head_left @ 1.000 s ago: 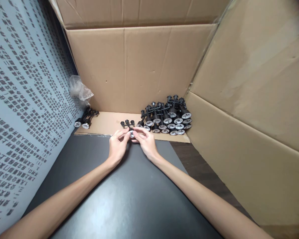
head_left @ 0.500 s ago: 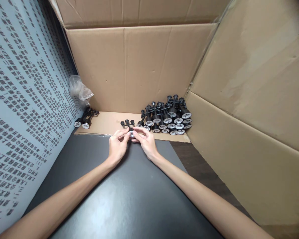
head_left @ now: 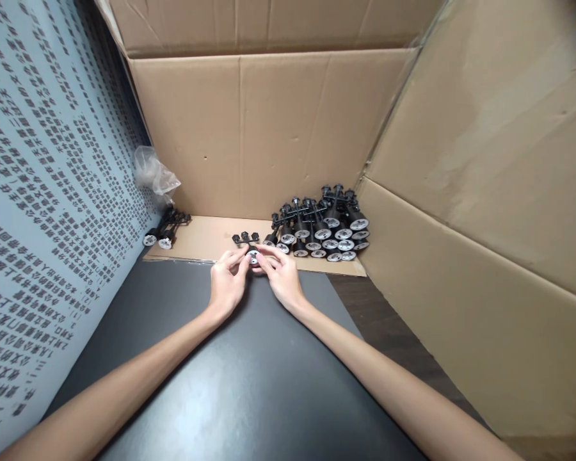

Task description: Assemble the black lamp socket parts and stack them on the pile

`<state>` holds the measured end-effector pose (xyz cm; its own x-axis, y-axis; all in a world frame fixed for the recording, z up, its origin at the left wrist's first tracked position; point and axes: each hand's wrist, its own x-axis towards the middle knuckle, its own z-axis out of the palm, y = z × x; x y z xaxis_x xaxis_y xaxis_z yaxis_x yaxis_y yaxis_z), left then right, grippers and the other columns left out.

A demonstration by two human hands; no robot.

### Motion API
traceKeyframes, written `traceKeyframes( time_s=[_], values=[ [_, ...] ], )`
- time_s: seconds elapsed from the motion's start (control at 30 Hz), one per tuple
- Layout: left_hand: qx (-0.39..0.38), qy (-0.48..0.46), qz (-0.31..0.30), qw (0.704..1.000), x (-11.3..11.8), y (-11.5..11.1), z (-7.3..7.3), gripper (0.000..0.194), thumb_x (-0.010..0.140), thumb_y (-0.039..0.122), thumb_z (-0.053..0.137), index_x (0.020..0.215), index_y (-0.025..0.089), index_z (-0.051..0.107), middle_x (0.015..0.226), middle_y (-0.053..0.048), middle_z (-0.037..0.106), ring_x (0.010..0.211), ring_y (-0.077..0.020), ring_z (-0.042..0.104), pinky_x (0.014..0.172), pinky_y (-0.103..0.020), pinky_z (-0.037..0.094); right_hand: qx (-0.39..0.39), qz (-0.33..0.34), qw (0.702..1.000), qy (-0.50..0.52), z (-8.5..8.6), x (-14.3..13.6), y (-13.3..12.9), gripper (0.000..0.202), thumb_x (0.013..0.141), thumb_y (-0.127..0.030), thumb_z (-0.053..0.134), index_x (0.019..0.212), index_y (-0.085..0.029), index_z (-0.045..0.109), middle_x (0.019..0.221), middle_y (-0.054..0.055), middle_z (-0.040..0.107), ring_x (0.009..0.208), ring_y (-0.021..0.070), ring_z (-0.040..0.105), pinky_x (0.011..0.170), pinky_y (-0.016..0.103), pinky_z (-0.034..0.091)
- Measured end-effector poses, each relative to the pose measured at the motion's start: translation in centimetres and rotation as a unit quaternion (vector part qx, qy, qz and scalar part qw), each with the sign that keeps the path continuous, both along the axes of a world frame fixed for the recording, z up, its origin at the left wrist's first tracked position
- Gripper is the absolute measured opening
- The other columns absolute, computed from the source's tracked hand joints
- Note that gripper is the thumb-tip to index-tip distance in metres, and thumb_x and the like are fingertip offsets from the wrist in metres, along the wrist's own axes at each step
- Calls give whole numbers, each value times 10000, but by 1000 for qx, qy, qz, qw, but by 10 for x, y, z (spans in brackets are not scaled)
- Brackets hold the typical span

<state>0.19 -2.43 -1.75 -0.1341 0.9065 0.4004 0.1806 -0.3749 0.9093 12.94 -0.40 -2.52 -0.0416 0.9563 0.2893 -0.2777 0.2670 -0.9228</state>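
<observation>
Near the middle of the view, my left hand [head_left: 229,276] and my right hand [head_left: 281,274] both grip one black lamp-post-shaped piece [head_left: 246,238]. Its round base, with a white underside, faces me between my fingertips, and its three-headed top points away. My thumbs rest on the base; the stem is mostly hidden by my fingers. Just right of it, a stack of several like black pieces [head_left: 322,229] lies with the white-bottomed bases toward me. At the far left lie two more such pieces [head_left: 167,242].
A grey mat [head_left: 230,384] covers the table, with dark wood [head_left: 379,307] at its right. A flat cardboard strip [head_left: 206,238] lies under the pieces. Cardboard walls [head_left: 269,134] stand behind and right, a printed blue-grey panel [head_left: 52,192] left. A clear plastic bag [head_left: 154,171] hangs there.
Both hands keep their hold on the piece. The thumbs have shifted slightly on its base, and a bit more of the white underside shows.
</observation>
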Motion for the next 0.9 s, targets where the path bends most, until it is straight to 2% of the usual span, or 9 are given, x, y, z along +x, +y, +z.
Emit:
traceKeyframes(
  time_s=[0.2,0.33,0.53,0.77,0.9],
  values=[
    [54,74,8,996,-4,1,6,349,883,395,610,1132,177,720,1027,-82,694,906,-183,689,778,-275,585,23,-30,999,-24,2,-1,-4,442,774,-515,704,1073,-190,699,1159,114,684,880,218,703,722,365,627],
    [88,125,0,988,-10,4,11,326,889,424,598,1047,172,733,963,-72,697,805,-163,685,716,-266,590,39,-38,998,-38,2,-1,-4,413,787,-501,698,1061,-192,709,1140,109,681,904,218,695,728,359,628],
    [122,187,8,975,-14,5,10,267,917,385,561,995,176,709,900,-57,678,773,-154,677,751,-273,570,54,-33,997,-51,3,1,-5,369,807,-478,686,1053,-204,709,1136,102,672,896,205,691,766,355,622],
    [118,189,8,975,-13,4,12,244,920,391,551,913,182,675,899,-49,666,787,-158,672,756,-275,558,61,-34,995,-65,3,1,-6,331,826,-438,672,1061,-205,688,1113,97,656,940,204,669,803,352,603],
    [87,156,5,984,-12,3,14,267,907,413,568,969,169,661,965,-71,680,824,-176,683,766,-296,559,56,-25,996,-66,3,0,-6,347,827,-444,665,1082,-209,670,1105,92,654,939,199,661,779,336,597]
  ],
)
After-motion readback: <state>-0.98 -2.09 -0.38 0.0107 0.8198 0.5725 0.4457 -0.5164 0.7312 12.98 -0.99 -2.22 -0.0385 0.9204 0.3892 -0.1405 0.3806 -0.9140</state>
